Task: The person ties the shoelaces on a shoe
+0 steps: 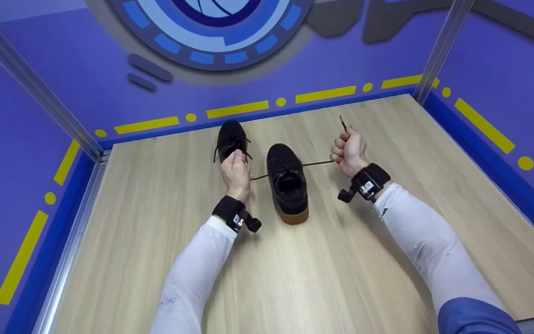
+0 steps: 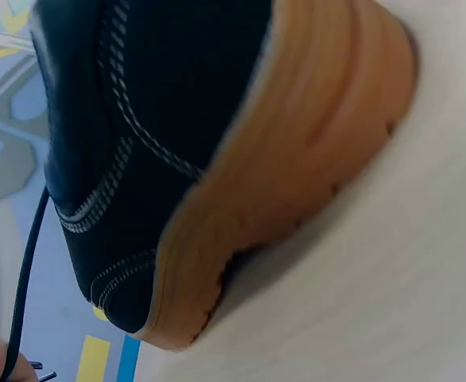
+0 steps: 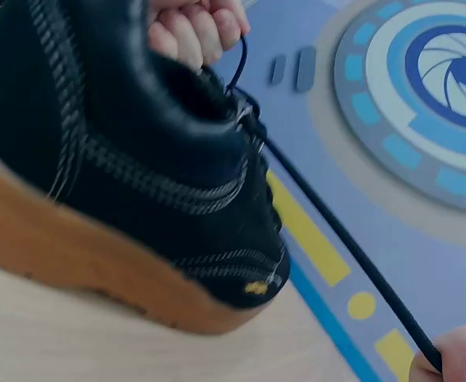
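A black shoe (image 1: 289, 185) with a tan sole stands on the table between my hands, its toe toward the back wall. My left hand (image 1: 236, 175) grips one end of its dark shoelace (image 1: 260, 177), pulled out to the left. On the other side my right hand (image 1: 350, 150) holds the opposite end, and the lace tip sticks up above the fist. Both lengths run taut from the shoe. In the right wrist view the lace (image 3: 344, 235) stretches from the eyelets to my right fingers, with my left hand (image 3: 197, 32) behind the shoe's collar.
A second black shoe (image 1: 231, 136), its lace ends hanging at the sides, stands at the back left, partly behind my left hand. Blue-purple panels (image 1: 248, 93) with yellow marks enclose the wooden table (image 1: 155, 208) at the back and sides.
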`<state>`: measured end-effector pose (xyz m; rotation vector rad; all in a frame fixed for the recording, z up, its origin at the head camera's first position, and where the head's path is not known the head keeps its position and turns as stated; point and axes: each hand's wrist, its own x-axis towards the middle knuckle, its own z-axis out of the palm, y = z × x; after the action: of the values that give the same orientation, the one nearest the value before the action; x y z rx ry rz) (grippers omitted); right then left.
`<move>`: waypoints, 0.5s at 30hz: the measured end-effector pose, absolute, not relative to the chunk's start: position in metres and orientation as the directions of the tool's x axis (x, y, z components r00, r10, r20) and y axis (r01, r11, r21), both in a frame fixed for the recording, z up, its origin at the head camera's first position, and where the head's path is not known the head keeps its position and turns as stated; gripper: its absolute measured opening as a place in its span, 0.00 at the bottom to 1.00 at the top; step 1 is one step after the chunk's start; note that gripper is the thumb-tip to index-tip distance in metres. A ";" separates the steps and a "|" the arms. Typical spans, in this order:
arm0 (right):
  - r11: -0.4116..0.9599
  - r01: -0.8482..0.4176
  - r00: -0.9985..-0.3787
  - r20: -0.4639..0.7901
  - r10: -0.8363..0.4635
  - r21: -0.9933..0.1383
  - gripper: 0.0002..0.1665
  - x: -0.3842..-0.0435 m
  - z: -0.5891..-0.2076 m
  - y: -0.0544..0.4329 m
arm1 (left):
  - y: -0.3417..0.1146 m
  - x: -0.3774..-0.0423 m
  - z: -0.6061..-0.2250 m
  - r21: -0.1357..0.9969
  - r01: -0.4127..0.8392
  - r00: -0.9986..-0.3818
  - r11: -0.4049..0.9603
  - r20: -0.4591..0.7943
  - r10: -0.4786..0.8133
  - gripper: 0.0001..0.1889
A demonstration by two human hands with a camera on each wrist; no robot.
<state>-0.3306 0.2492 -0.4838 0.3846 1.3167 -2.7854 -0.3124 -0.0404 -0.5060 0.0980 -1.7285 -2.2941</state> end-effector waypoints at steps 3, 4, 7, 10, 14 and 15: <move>-0.629 0.143 -0.971 -0.232 0.062 -0.765 0.35 -0.329 -0.484 0.250 | -0.043 -0.313 -0.505 0.974 0.161 -0.967 -0.160 0.124 -0.222 0.27; -0.608 0.135 -0.973 -0.219 0.066 -0.782 0.34 -0.329 -0.483 0.249 | -0.044 -0.313 -0.504 0.979 0.158 -0.969 -0.130 0.128 -0.211 0.26; -0.492 0.073 -0.979 -0.157 0.132 -0.868 0.31 -0.327 -0.480 0.249 | -0.049 -0.311 -0.502 0.983 0.177 -0.969 -0.051 0.165 -0.183 0.13; -0.254 -0.042 -0.964 -0.028 0.266 -0.966 0.19 -0.328 -0.477 0.251 | -0.054 -0.305 -0.495 0.965 0.229 -0.960 0.126 0.245 -0.132 0.13; 0.070 -0.165 -0.933 0.179 0.313 -0.984 0.16 -0.329 -0.478 0.249 | -0.061 -0.293 -0.474 0.801 0.270 -0.947 0.534 0.322 -0.005 0.13; 0.124 -0.179 -0.939 0.208 0.275 -0.976 0.19 -0.327 -0.479 0.247 | -0.062 -0.290 -0.469 0.728 0.256 -0.948 0.636 0.318 0.018 0.12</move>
<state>-0.3274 0.2467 -0.4791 0.1155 2.5832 -2.3390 -0.2898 -0.0620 -0.4686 -0.2212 -2.5776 -1.2106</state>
